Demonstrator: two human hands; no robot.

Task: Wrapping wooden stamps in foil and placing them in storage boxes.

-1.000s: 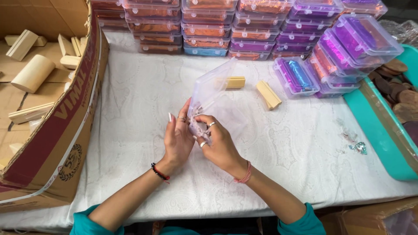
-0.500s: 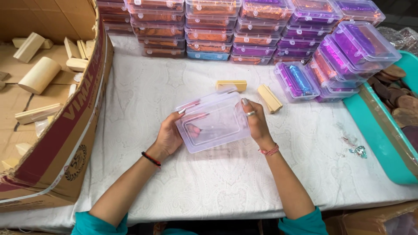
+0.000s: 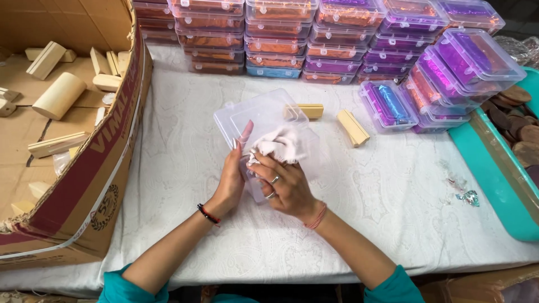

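Cardboard box (image 3: 84,185): stood at the far left with its near wall folded down; pale wooden blocks (image 3: 59,95) lay loose inside it.
Table cover (image 3: 168,168): a white patterned cloth spread over the work surface.
Left hand (image 3: 230,182): gripped the near left edge of the case, thumb and fingers pressed together along its rim, one finger lying straight against the wall.
Clear plastic case (image 3: 252,120): was held tilted just above the table centre, between the two hands; transparent, rectangular with rounded corners and a moulded rim, empty apart from the cloth pressed into it.
Handling of the case: judged light, thin-walled and somewhat flexible, smooth enough to slip; probably best taken by the rim or corners, not the flat panels, which could flex or crack.
Cloth (image 3: 281,145): a small off-white rag, soft and crumpled, lay bunched against the case.
Right hand (image 3: 286,185): fingers were curled and pinched the cloth, pushing it against the plastic; rings showed on two fingers.
Two wooden blocks (image 3: 352,127): lay on the table just beyond the case.
Stacked cases (image 3: 337,33): rows of filled clear boxes with orange, blue and purple contents lined the back and right.
Teal tray (image 3: 494,174): sat at the far right, holding dark brown pieces.
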